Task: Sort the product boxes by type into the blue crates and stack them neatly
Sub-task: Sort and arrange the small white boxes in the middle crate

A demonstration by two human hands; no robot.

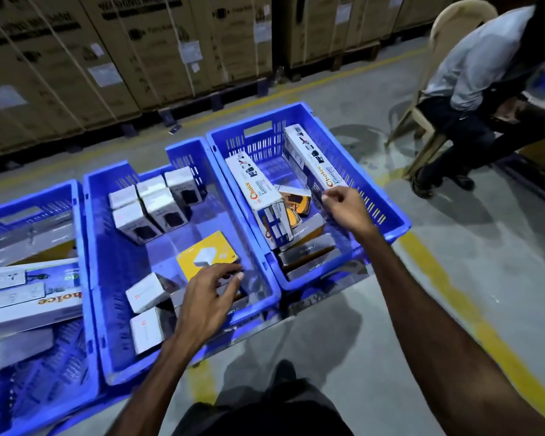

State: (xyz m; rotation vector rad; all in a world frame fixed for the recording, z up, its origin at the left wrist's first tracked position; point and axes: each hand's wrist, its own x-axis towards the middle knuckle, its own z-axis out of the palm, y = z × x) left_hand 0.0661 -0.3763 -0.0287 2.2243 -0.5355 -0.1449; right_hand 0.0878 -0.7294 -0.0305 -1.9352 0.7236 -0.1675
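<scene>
Your left hand [206, 298] hangs low in the middle crate [98, 278] at lower centre of the frame, fingers loosely spread, their tips touching the near edge of the flat yellow box [206, 256] and the dark boxes under it; they grip nothing. Your right hand [346, 204] is over the right crate [387, 196], fingers curled with the tips drawn together; whether they pinch anything you cannot tell. Just beside it, a long white box [312, 158] leans on that crate's right wall, its long axis running from the far end toward your hand. A second long white box [254, 190] lies along the left wall, on the same line, near end pointing at you. Between them sit small orange boxes [294, 201], and grey flat boxes [309, 256] lie crosswise at the near end. In the middle crate, small white boxes [153, 206] stand upright in a cluster at the far end, and two more white boxes [147, 309] lie by the near left corner. The left crate [29, 199] holds long white boxes [29, 297] lying across it, long axis left to right. At upper right a person sits on a plastic chair [438, 58].
</scene>
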